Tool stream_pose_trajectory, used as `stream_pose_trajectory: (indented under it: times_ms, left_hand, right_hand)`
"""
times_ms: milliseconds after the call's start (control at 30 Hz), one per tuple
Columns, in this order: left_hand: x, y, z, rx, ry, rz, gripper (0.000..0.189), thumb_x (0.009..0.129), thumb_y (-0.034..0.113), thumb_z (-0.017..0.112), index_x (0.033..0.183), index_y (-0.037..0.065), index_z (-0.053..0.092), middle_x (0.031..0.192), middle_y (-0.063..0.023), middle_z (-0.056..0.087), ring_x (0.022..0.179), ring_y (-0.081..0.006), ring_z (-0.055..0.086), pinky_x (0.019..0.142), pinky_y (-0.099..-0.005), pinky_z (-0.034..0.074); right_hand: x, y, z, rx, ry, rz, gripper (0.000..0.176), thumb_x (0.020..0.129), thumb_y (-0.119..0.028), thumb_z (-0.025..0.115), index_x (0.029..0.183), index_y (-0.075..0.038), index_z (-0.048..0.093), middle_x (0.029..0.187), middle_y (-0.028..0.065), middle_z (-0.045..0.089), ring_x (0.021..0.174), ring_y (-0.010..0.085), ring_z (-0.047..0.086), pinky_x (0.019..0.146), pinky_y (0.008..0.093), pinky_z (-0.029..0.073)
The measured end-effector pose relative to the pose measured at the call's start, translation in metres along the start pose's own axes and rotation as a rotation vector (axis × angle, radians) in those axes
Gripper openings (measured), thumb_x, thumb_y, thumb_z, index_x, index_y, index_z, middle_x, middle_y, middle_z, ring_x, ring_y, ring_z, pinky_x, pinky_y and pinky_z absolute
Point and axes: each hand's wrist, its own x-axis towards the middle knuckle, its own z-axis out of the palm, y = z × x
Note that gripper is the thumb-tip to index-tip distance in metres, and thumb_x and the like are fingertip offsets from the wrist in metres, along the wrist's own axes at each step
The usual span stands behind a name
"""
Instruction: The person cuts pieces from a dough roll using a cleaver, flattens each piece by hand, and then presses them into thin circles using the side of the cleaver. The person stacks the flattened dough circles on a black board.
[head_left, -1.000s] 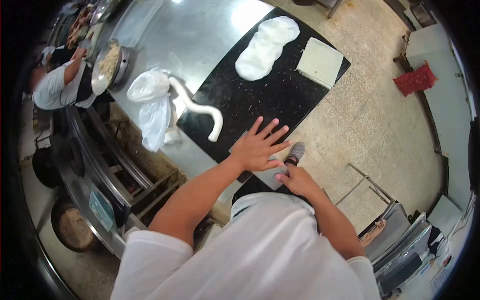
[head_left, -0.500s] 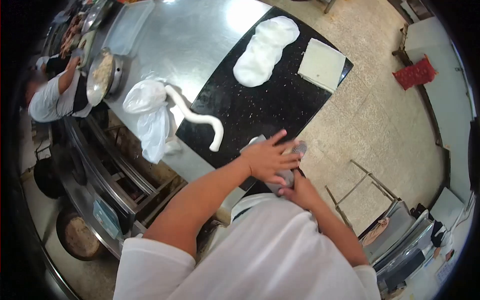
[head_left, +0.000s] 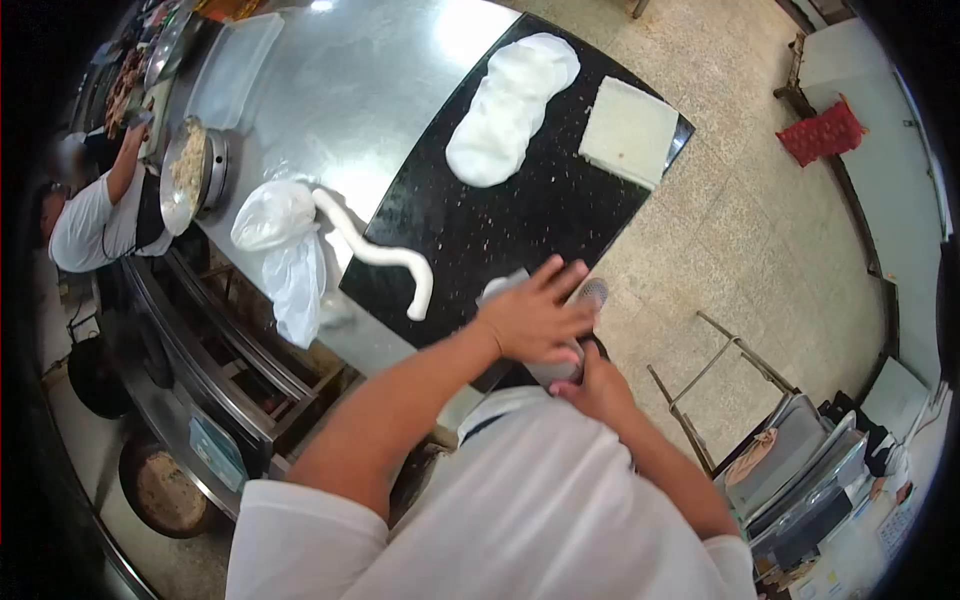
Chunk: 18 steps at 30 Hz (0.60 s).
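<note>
My left hand (head_left: 535,318) lies with its fingers spread over a flat grey metal tool (head_left: 556,371), pressing down near the table's front corner. The fingers of my right hand (head_left: 598,388) close around the near end of the same tool, whose grip is hidden. Part of a pale grey flat piece (head_left: 502,284) shows beyond my left hand. A winding white dough rope (head_left: 385,255) lies to the left, partly on the black board (head_left: 420,215). Overlapping thin white dough rounds (head_left: 505,110) lie farther back, beside a stack of square white sheets (head_left: 630,132).
A clear plastic bag (head_left: 280,215) with white contents touches the dough rope's end. A metal bowl of pale food (head_left: 190,170) and a clear tray (head_left: 235,75) stand on the steel table (head_left: 340,90). Another person (head_left: 95,215) works at left. Folded chairs (head_left: 790,465) lean at right.
The view has shifted slightly, so the table things appear a little farther left. Both hands stay at the grey tool, with the left fingers still spread.
</note>
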Motion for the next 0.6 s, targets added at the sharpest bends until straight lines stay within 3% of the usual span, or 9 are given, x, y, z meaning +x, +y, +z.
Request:
stream_pose_trajectory:
  times_ms: [100, 233, 333, 433, 467, 500, 600]
  left_hand:
    - [0.019, -0.011, 0.003, 0.071, 0.067, 0.049, 0.064, 0.092, 0.066, 0.057, 0.134, 0.02, 0.067, 0.146, -0.0062, 0.06, 0.146, -0.0294, 0.045, 0.122, -0.066, 0.02]
    - [0.03, -0.059, -0.026, 0.149, 0.178, -0.058, 0.063, 0.091, 0.062, 0.061, 0.136, 0.018, 0.066, 0.147, -0.0079, 0.058, 0.144, -0.0305, 0.046, 0.121, -0.064, 0.023]
    - [0.037, -0.08, -0.044, 0.156, 0.187, -0.082, 0.064, 0.091, 0.059, 0.063, 0.139, 0.017, 0.064, 0.15, -0.0107, 0.056, 0.147, -0.0329, 0.043, 0.122, -0.0618, 0.021]
    - [0.015, -0.049, -0.011, 0.097, 0.188, -0.026, 0.063, 0.092, 0.058, 0.062, 0.139, 0.016, 0.064, 0.153, -0.0116, 0.053, 0.149, -0.0335, 0.04, 0.124, -0.0624, 0.019]
    - [0.004, -0.02, -0.009, 0.047, 0.097, -0.044, 0.063, 0.092, 0.058, 0.062, 0.139, 0.016, 0.064, 0.152, -0.0108, 0.054, 0.149, -0.0328, 0.04, 0.124, -0.0629, 0.019]
    - [-0.002, -0.001, -0.007, -0.013, 0.004, -0.056, 0.062, 0.092, 0.058, 0.061, 0.139, 0.017, 0.064, 0.152, -0.0099, 0.054, 0.149, -0.032, 0.04, 0.124, -0.0633, 0.019]
    - [0.017, -0.001, 0.012, -0.049, 0.078, 0.054, 0.061, 0.093, 0.06, 0.06, 0.138, 0.018, 0.065, 0.151, -0.0088, 0.055, 0.148, -0.0314, 0.041, 0.122, -0.064, 0.021]
  right_hand:
    - [-0.015, -0.014, -0.004, 0.003, 0.036, 0.168, 0.067, 0.078, -0.038, 0.088, 0.12, 0.0, 0.051, 0.101, 0.0274, 0.072, 0.098, 0.0472, 0.07, 0.084, 0.0537, 0.056]
    - [0.05, -0.044, -0.062, -0.261, 0.11, 0.033, 0.069, 0.076, -0.04, 0.089, 0.119, 0.0, 0.053, 0.099, 0.0263, 0.072, 0.097, 0.0461, 0.071, 0.081, 0.0528, 0.057]
    - [0.051, -0.057, -0.056, -0.27, 0.177, -0.044, 0.067, 0.077, -0.039, 0.088, 0.117, 0.001, 0.054, 0.099, 0.0273, 0.072, 0.096, 0.0465, 0.071, 0.081, 0.0532, 0.057]
    - [0.027, -0.014, -0.02, -0.122, 0.103, -0.084, 0.061, 0.081, -0.034, 0.085, 0.117, 0.003, 0.052, 0.096, 0.029, 0.071, 0.094, 0.0478, 0.071, 0.082, 0.0548, 0.056]
    - [0.013, 0.009, -0.003, -0.072, 0.048, -0.098, 0.061, 0.082, -0.032, 0.084, 0.117, 0.004, 0.05, 0.094, 0.0292, 0.071, 0.093, 0.0482, 0.071, 0.082, 0.0551, 0.055]
    - [-0.002, 0.009, 0.001, 0.002, -0.049, 0.018, 0.065, 0.081, -0.033, 0.085, 0.119, 0.003, 0.048, 0.092, 0.0288, 0.072, 0.092, 0.0482, 0.071, 0.081, 0.0543, 0.056]
    - [-0.006, -0.009, -0.014, -0.034, 0.023, 0.106, 0.069, 0.079, -0.037, 0.087, 0.12, 0.002, 0.049, 0.093, 0.0269, 0.073, 0.093, 0.0468, 0.072, 0.08, 0.0532, 0.056]
